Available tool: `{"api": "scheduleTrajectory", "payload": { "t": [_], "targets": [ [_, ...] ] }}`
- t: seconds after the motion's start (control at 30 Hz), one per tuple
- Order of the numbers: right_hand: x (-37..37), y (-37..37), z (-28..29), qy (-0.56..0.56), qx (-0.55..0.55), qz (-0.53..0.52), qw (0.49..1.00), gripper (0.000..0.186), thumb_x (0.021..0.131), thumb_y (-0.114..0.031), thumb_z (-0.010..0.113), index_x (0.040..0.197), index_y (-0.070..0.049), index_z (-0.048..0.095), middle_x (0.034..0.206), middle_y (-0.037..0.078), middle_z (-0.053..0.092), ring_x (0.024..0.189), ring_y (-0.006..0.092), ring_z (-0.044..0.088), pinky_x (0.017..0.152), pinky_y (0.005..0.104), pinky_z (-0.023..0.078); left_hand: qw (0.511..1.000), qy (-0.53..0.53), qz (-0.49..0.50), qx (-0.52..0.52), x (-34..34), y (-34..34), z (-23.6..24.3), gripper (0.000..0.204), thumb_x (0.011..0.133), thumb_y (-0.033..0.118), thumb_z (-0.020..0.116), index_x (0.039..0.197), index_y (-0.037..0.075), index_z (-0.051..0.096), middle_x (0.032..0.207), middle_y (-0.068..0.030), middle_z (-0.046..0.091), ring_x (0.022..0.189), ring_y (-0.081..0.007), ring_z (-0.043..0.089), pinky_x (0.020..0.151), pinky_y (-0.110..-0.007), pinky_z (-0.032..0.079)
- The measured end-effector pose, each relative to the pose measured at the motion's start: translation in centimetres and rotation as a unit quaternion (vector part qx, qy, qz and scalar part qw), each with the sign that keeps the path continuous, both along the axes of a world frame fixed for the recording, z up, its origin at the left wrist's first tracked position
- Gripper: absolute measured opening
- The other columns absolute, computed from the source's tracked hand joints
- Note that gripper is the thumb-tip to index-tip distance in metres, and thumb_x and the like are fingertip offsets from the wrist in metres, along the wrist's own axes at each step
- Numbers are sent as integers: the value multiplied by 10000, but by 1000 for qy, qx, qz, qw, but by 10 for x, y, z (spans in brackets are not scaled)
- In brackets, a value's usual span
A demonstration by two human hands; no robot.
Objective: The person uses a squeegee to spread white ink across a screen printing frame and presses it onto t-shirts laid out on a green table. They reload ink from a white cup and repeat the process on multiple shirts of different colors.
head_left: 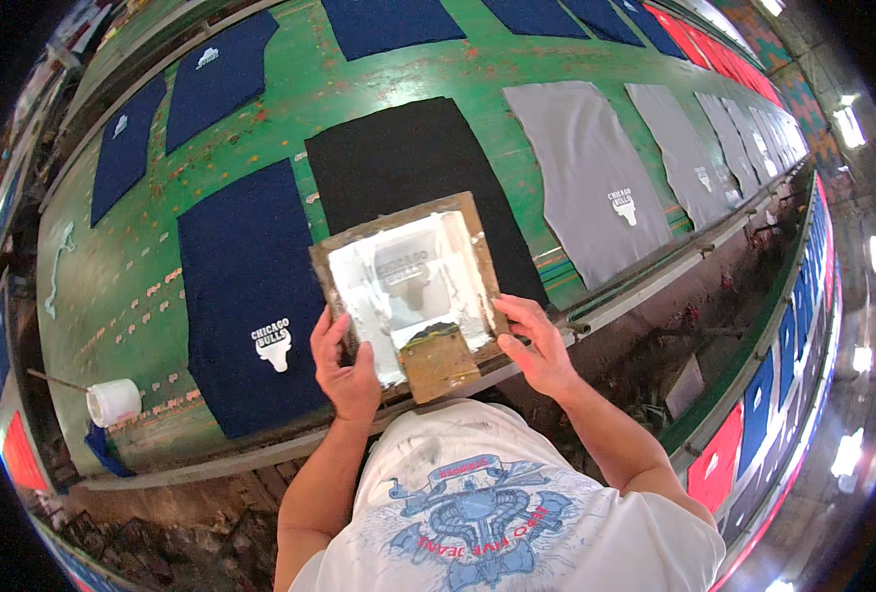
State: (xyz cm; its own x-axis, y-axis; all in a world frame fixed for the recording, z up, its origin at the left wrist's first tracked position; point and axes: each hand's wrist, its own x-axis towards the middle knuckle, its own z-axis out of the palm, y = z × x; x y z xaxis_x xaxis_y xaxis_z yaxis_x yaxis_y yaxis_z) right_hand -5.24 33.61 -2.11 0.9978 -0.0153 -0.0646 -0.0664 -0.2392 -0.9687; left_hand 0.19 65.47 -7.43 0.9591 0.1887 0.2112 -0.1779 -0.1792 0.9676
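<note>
A screen-printing frame with a wooden rim and white ink smeared round its mesh is held in front of me. My left hand grips its left side, with the fingers along the rim. On the opposite side my right hand holds the rim between thumb and fingers. A brownish squeegee rests inside the frame at its near end. Beneath and beyond the frame lies a black fabric piece, partly hidden by it. To its left is a navy fabric piece with a white print near the close edge.
Grey fabric pieces with prints run along the green table to the right. More navy pieces lie across the far side. A white bucket with a stick stands at the left. Another table holds red fabric at the right.
</note>
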Motion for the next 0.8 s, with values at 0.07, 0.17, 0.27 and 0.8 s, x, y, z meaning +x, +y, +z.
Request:
{"api": "scheduleTrajectory", "payload": {
  "t": [0.07, 0.17, 0.27, 0.8],
  "targets": [
    [3, -31, -4, -1, -25, 8, 1000, 590, 1021, -147, 804, 1585, -106, 636, 1630, 166, 570, 1481, 319, 574, 1158, 461, 539, 1000, -15, 11, 24, 3, -33, -5, 531, 872, -143, 740, 1376, 25, 744, 1627, -213, 580, 1488, -318, 593, 1192, -411, 523],
    [6, -66, -9, 11, -63, 24, 998, 576, 1014, -158, 815, 1565, -110, 654, 1640, 197, 562, 1487, 357, 582, 1136, 477, 563, 999, -13, 11, 47, 0, -67, -11, 479, 872, -137, 753, 1320, 33, 763, 1626, -230, 589, 1488, -320, 599, 1196, -415, 518],
    [8, -88, -9, 15, -94, 50, 994, 583, 1008, -160, 821, 1564, -113, 653, 1645, 207, 557, 1499, 373, 572, 1132, 478, 568, 999, -6, 13, 49, -2, -82, -13, 429, 882, -132, 758, 1280, 27, 764, 1637, -239, 589, 1484, -317, 611, 1186, -415, 525],
    [14, -94, -8, -44, -169, 40, 984, 584, 983, -192, 844, 1532, -112, 661, 1616, 209, 576, 1472, 416, 579, 1163, 529, 538, 993, 87, 15, -77, 3, -89, -24, 300, 901, -166, 735, 1166, -23, 739, 1709, -256, 537, 1448, -281, 650, 1166, -392, 540]
  ]
}}
